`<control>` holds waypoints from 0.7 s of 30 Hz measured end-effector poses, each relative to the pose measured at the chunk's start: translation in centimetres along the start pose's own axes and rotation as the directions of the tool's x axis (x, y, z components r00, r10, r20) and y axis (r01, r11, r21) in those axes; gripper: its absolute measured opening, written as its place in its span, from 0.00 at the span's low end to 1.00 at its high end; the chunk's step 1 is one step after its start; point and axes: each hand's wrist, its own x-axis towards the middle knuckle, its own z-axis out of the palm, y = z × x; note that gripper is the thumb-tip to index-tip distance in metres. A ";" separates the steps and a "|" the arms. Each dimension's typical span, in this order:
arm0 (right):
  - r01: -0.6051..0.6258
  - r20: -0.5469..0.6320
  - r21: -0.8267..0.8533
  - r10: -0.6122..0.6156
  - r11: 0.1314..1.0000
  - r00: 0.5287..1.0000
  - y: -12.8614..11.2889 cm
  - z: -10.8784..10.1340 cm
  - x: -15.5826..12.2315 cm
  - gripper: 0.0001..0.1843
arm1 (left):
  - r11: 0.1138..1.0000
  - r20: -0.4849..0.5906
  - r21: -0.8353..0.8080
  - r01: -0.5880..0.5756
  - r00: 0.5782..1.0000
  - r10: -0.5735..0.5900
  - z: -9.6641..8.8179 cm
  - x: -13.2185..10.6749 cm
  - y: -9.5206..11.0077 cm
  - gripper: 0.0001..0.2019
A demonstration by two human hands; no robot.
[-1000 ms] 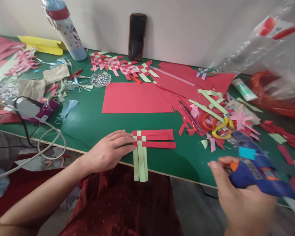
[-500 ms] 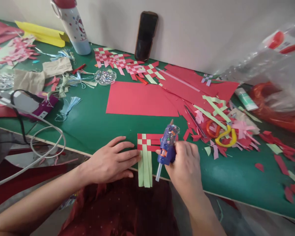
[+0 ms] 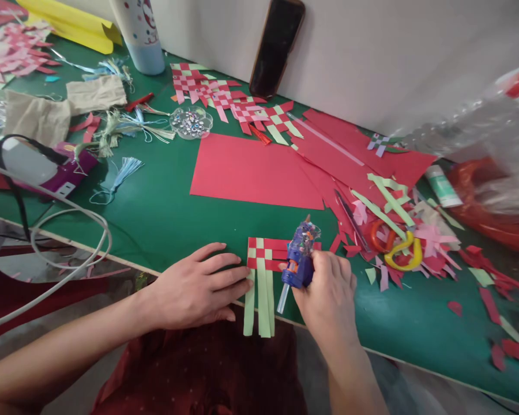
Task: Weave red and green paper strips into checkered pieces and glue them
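A small weave of red and light-green paper strips [image 3: 260,253] lies at the table's near edge. Its green ends hang toward me past the edge, and its red ends run to the right. My left hand [image 3: 203,282] rests flat on the table with fingers stretched out, the fingertips touching the weave's left side. In my right hand [image 3: 328,288] is a blue glue gun [image 3: 300,262], its nozzle pointing away from me and a clear glue stick poking out of its back end. The gun covers part of the red strips.
Beyond the weave lies a red paper sheet [image 3: 255,173]. Yellow-handled scissors [image 3: 404,253] sit among paper scraps at right. Farther back are a phone [image 3: 277,49], woven paper pieces [image 3: 218,92] and a dish of gems [image 3: 191,123]. A white cable [image 3: 106,236] loops at left.
The view has shifted, so the table things sit slightly differently in the picture. The weave's green ends have spread apart. Both hands keep about the same pose, the glue gun still in my right.
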 end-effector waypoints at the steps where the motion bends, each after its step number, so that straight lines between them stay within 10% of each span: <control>1: -0.004 0.001 0.008 0.004 1.000 1.000 0.0 0.0 0.0 0.10 | 1.000 0.002 -0.002 0.002 1.000 -0.002 0.0 0.0 0.0 0.20; 12: -0.079 -0.004 0.269 0.083 0.960 0.997 0.1 -0.7 0.0 0.10 | 0.995 0.014 0.056 0.087 0.996 -0.088 -0.1 0.7 0.3 0.32; 21: -0.326 -0.074 0.469 0.404 0.821 0.912 2.8 -2.8 -2.5 0.17 | 0.996 0.046 0.073 0.048 0.998 -0.052 -0.4 2.5 1.0 0.38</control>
